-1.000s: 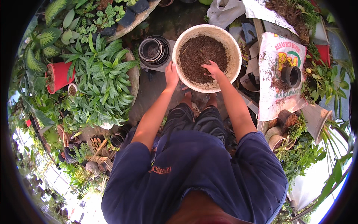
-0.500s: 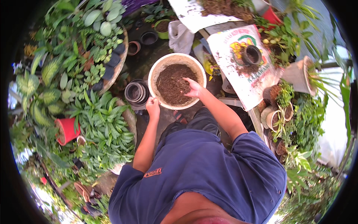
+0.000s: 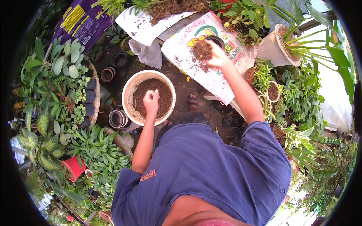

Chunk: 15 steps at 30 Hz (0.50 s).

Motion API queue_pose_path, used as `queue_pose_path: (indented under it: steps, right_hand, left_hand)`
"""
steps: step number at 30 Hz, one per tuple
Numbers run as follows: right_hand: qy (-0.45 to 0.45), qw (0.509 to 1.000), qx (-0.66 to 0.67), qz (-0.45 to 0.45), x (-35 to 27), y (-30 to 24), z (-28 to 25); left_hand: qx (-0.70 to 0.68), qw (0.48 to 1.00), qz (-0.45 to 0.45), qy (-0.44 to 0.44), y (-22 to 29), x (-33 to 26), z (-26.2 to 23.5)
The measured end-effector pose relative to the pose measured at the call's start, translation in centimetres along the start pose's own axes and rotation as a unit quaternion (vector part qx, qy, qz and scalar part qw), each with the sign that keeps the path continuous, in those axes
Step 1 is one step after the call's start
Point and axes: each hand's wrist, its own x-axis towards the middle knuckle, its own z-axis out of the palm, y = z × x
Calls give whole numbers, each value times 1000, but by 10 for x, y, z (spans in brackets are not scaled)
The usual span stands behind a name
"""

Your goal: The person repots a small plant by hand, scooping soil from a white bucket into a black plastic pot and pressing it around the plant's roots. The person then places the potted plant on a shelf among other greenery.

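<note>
A cream-coloured bucket [image 3: 126, 98] with dark soil [image 3: 163, 107] inside stands in front of me. Over its soil is my left hand [image 3: 151, 101], fingers curled closed; whatever they may hold is hidden. To the right, my right hand [image 3: 217, 56] is raised above a printed white sack [image 3: 220, 84], its palm cupped round a clump of potting soil [image 3: 201, 50]. Right behind that hand shows part of a black plastic pot [image 3: 218, 40], on the sack; I cannot tell whether hand and pot touch. Crumbs of soil are scattered on the sack near the pot.
Stacked black pots [image 3: 117, 118] stand left of the bucket, and a white cloth sack [image 3: 145, 52] lies behind it. Leafy plants [image 3: 103, 150] crowd the left side. A large whitish planter [image 3: 275, 47] is at the right. A brown root-and-soil heap [image 3: 177, 9] lies at the back.
My right hand has left the bucket's soil and moved right, over the sack, carrying a clump of soil. My left hand has gone from the bucket's rim to above its soil. The view has shifted right.
</note>
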Motion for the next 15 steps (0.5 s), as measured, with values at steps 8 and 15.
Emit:
queue_pose_path:
  steps: [8,15]
  right_hand:
    - [185,739,-630,-151,84,-91,-140]
    - [151,554,-798,-182,100,-88,-136]
  left_hand:
    - [-24,995,-47,-84,-2,30,112]
    - [18,997,-52,-50,-13,29,136]
